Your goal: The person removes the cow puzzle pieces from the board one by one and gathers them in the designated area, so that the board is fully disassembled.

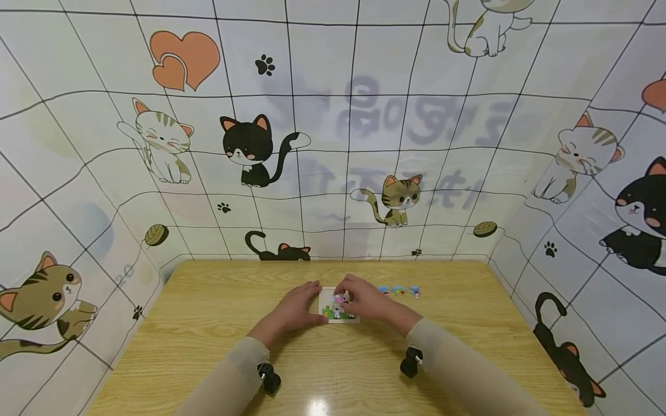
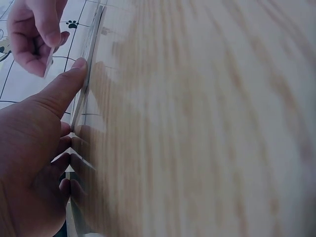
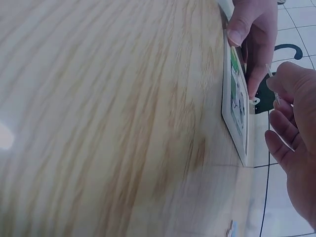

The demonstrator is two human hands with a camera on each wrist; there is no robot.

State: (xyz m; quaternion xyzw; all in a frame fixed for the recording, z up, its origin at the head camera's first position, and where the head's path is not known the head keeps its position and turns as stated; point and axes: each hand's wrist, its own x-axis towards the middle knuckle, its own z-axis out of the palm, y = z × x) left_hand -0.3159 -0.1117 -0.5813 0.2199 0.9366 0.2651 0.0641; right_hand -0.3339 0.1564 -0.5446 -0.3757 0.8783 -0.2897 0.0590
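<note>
A small jigsaw puzzle board (image 1: pixel 339 322) with a pale frame and a partly filled green picture lies on the table. My left hand (image 1: pixel 298 307) holds it at the left side, the thumb at the near edge and the fingers toward the far left corner. Above the board, my right hand (image 1: pixel 364 297) pinches a thin puzzle piece (image 1: pixel 340 299) with pink on it between thumb and fingers. In the right wrist view the piece appears edge-on, raised off the board (image 3: pixel 232 106). The left wrist view shows the left thumb against the board's edge.
Several loose puzzle pieces (image 1: pixel 399 290) lie in a row right of the board, beyond the right wrist. The wooden table (image 1: pixel 218 294) meets a tiled-pattern wall covering (image 1: pixel 333 144) with cartoon cats at its back and sides.
</note>
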